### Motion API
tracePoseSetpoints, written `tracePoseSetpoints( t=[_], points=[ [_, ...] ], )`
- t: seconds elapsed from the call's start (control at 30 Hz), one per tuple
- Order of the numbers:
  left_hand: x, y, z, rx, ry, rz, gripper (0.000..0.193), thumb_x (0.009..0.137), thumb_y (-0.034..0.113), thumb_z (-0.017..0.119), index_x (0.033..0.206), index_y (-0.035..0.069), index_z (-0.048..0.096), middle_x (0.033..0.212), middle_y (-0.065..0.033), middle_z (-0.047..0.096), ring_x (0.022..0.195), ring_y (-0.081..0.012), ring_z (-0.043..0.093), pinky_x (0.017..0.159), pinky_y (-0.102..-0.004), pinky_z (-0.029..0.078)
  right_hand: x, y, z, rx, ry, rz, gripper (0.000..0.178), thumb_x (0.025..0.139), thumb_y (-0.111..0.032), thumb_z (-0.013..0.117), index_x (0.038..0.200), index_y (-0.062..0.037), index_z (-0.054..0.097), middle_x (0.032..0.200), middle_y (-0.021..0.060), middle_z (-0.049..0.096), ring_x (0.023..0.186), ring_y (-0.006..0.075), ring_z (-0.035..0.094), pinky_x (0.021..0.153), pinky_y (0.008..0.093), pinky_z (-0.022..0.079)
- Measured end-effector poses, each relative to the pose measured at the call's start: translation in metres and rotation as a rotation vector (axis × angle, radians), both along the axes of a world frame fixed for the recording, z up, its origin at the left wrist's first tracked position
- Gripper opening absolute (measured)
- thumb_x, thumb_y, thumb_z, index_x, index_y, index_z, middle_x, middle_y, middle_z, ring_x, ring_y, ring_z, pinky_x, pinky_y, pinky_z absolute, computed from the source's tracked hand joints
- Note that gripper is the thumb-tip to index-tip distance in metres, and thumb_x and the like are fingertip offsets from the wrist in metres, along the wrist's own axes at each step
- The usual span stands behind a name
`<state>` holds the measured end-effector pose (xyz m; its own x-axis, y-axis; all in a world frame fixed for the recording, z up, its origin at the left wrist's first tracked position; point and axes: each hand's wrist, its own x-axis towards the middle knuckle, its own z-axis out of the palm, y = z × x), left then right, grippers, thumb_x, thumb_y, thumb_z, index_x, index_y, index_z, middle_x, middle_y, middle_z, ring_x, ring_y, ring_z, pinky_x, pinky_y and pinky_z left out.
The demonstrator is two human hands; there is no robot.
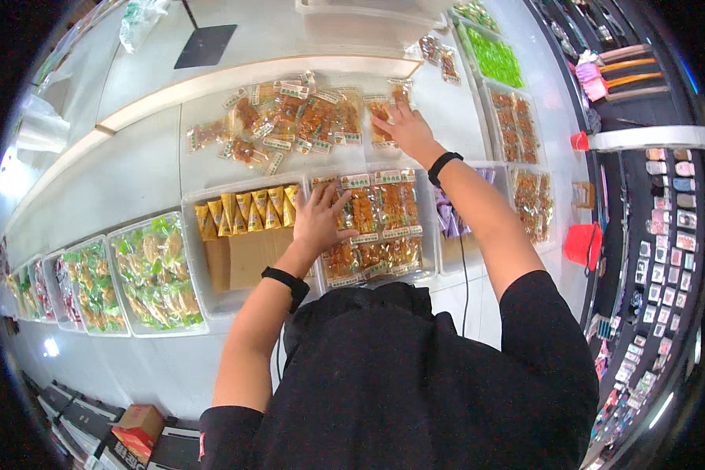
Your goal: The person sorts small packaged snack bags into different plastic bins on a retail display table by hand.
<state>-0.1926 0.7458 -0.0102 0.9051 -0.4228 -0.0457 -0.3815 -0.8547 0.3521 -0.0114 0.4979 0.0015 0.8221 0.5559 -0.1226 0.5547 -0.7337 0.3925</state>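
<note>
My left hand lies with its fingers spread over the left side of rows of clear snack packets, which have brownish-orange contents and fill a clear plastic bin. Beyond that bin, my right hand reaches across the white table with its fingers apart. Its fingertips touch or hover over a couple of similar loose packets; the exact contact is hard to see. Left of them spreads a loose pile of the same packets. Black bands circle both my wrists.
A neighbouring bin holds gold cone-shaped packets above bare cardboard. Purple packets sit in a bin on the right. Green-and-tan bags fill bins leftward. A raised pale ledge runs behind the pile. Red buckets stand right.
</note>
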Motion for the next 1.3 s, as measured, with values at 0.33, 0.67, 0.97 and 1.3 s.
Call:
tracePoseSetpoints(
  t=[0.33,0.67,0.97,1.3],
  points=[
    [0.001,-0.001,-0.004,0.026,-0.006,0.006,0.085,0.066,0.070,0.065,0.138,0.027,0.048,0.144,-0.0047,0.041,0.134,-0.0281,0.033,0.107,-0.0616,0.023,0.039,0.008,-0.002,0.029,0.112,0.405,0.032,0.089,-0.017,0.056,0.119,-0.0210,0.063,0.134,0.0026,0.052,0.123,0.0227,0.048,0.097,0.0428,0.041],
    [0.001,0.001,0.006,0.011,0.042,0.016,0.085,0.065,0.060,0.073,0.138,0.025,0.048,0.146,-0.0033,0.038,0.135,-0.0264,0.031,0.108,-0.0624,0.023,-0.091,0.008,0.074,0.989,0.022,-0.325,0.022,0.090,-0.022,0.062,0.099,-0.0023,0.061,0.082,0.0198,0.063,0.077,0.0387,0.061,0.065,0.0430,0.048],
    [0.000,-0.005,0.008,0.079,0.027,0.004,0.085,0.069,0.069,0.066,0.140,0.027,0.047,0.147,-0.0060,0.037,0.138,-0.0331,0.028,0.108,-0.0597,0.024,-0.184,-0.008,0.010,0.522,0.165,-0.618,0.046,0.082,-0.017,0.061,0.126,-0.0049,0.051,0.100,0.0207,0.059,0.090,0.0406,0.061,0.077,0.0483,0.051],
    [-0.007,-0.005,0.012,0.024,-0.075,0.021,0.077,0.069,0.061,0.071,0.133,0.023,0.054,0.130,-0.0082,0.046,0.126,-0.0315,0.038,0.105,-0.0538,0.028,-0.210,-0.010,-0.002,0.848,0.245,-0.700,0.042,0.089,-0.022,0.059,0.130,-0.0180,0.052,0.109,0.0224,0.051,0.085,0.0413,0.060,0.075,0.0479,0.052]
  ],
)
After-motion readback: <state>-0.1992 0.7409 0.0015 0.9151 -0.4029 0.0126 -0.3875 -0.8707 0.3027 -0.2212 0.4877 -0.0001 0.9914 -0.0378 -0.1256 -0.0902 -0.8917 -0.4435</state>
